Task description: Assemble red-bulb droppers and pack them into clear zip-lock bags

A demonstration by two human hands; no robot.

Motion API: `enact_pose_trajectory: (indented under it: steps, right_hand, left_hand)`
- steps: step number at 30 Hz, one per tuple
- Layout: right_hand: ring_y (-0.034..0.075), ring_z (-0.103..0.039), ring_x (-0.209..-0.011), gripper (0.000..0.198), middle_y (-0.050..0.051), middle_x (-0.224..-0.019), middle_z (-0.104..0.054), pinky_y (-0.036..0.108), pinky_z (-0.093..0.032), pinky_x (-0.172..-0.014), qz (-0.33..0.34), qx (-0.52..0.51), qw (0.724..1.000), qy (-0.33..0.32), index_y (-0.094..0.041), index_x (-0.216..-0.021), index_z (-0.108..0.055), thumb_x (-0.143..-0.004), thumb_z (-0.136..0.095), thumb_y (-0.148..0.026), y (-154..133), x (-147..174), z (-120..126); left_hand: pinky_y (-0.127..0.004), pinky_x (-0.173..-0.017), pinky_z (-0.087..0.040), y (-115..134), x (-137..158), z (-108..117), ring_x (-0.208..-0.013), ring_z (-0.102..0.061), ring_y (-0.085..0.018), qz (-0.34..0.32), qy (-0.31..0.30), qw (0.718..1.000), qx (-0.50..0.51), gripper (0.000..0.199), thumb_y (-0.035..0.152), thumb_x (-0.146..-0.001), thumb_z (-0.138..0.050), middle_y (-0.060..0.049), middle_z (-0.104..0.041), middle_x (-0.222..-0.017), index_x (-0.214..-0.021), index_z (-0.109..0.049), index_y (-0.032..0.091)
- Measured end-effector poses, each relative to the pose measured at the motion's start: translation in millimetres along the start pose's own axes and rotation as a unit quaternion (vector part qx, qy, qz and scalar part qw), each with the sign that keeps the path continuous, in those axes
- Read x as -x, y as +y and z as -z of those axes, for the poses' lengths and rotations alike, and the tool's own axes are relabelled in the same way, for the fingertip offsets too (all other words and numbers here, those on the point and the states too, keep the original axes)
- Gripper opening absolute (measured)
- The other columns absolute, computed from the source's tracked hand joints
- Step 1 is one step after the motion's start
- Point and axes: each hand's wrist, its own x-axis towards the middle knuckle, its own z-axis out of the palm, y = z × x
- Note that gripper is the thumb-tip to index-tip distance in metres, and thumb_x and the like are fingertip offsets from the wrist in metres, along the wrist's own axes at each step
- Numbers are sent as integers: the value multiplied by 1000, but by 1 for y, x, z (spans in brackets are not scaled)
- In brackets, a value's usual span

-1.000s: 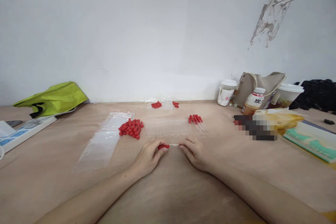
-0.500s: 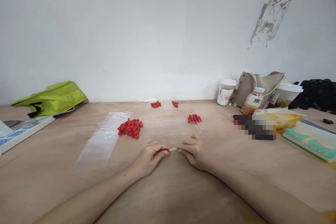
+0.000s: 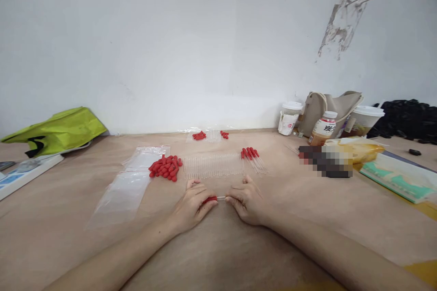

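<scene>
My left hand [image 3: 191, 206] pinches a red rubber dropper bulb [image 3: 210, 199] between thumb and fingers. A thin clear glass dropper tube [image 3: 221, 198] runs from the bulb's end into the closed fingertips of my right hand [image 3: 247, 203]. Only a short stretch of the tube shows between the hands. Beyond them lies a row of clear glass tubes [image 3: 213, 166], side by side. To its left is a pile of loose red bulbs [image 3: 166, 168]. At its right end lie several droppers [image 3: 251, 153] with red bulbs on their tubes.
Clear plastic bags [image 3: 119, 198] lie at left, near a power strip [image 3: 30, 175] and a lime-green bag [image 3: 64, 129]. More red bulbs [image 3: 199, 135] lie by the wall. At right stand a paper cup [image 3: 290, 118], a bottle [image 3: 323, 128], a grey bag [image 3: 312, 111] and a tissue pack [image 3: 398, 177].
The view has shifted a little, so things on the table appear slightly further left. My hands are a bit closer together, and less of the tube shows between them.
</scene>
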Motion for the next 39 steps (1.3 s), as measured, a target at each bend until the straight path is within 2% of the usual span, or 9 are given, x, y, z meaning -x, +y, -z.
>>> enact_pose_trajectory:
  steps: [8, 12, 15, 17, 19, 23, 25, 32, 39]
  right_hand:
    - [9, -46, -58, 25, 0, -63, -58, 28, -24, -66, 9, -21, 1000, -5, -16, -68, -56, -86, -39, -21, 1, -2, -3]
    - [12, -47, -66, 23, 2, -65, -58, 28, -25, -65, 19, 18, 1000, -9, -17, -69, -59, -84, -43, -24, -7, -5, 10]
    - [14, -48, -69, 21, 2, -66, -59, 29, -27, -66, 8, 31, 999, -37, -19, -68, -61, -81, -47, -25, -8, -6, 22]
    - [14, -50, -68, 21, 2, -67, -60, 28, -30, -66, -42, 14, 998, -44, -20, -68, -63, -80, -46, -24, 1, -7, 28]
    - [14, -52, -66, 23, 3, -67, -61, 26, -33, -62, -139, -15, 990, -31, -19, -67, -62, -80, -44, -24, 19, -9, 31]
    - [14, -54, -59, 29, 3, -62, -60, 23, -33, -53, -370, -32, 928, 15, -17, -61, -59, -79, -43, -33, 63, -16, 34]
    - [15, -54, -59, 32, 5, -61, -60, 24, -32, -54, -421, -8, 907, 26, -16, -60, -59, -78, -44, -38, 79, -21, 33]
    - [22, -57, -74, 33, 9, -69, -62, 32, -34, -69, -486, 87, 870, 20, -17, -66, -61, -78, -42, -41, 100, -35, 15]
    - [24, -58, -76, 24, 7, -74, -64, 35, -32, -71, -467, 122, 875, 22, -20, -70, -61, -74, -48, -39, 100, -33, 10]
  left_hand:
    - [-37, -89, -28, 0, 0, -4, -72, -57, -15, -1, 8, 1000, 9, 15, 25, -86, -44, -1, -64, -75, -86, -58, 20]
    - [-36, -89, -27, 0, 0, -1, -75, -57, -15, 5, 15, 1000, 17, 15, 24, -86, -44, -1, -65, -79, -88, -58, 21]
    - [-36, -90, -26, -3, 0, 8, -79, -57, -16, 2, 4, 1000, 4, 17, 29, -84, -48, -2, -66, -85, -96, -58, 22]
    - [-37, -90, -25, -11, 1, 18, -86, -55, -18, 24, 18, 999, -31, 25, 35, -81, -53, -3, -65, -92, -102, -57, 23]
    - [-38, -90, -25, -24, 1, 29, -93, -52, -21, 70, 50, 993, -85, 27, 38, -80, -53, -3, -63, -98, -102, -58, 24]
    - [-39, -85, -26, -58, 2, 47, -95, -50, -23, 185, 120, 961, -166, 21, 36, -81, -49, -4, -62, -98, -93, -61, 23]
    - [-40, -83, -26, -71, 2, 54, -95, -50, -23, 215, 121, 950, -191, 19, 35, -81, -49, -4, -62, -95, -89, -62, 24]
    - [-42, -77, -27, -90, 6, 67, -100, -46, -28, 272, 63, 937, -209, 20, 41, -75, -53, -4, -59, -101, -84, -65, 28]
    - [-43, -76, -28, -97, 6, 69, -98, -47, -30, 277, 41, 941, -190, 20, 45, -74, -54, -4, -59, -97, -77, -65, 29]
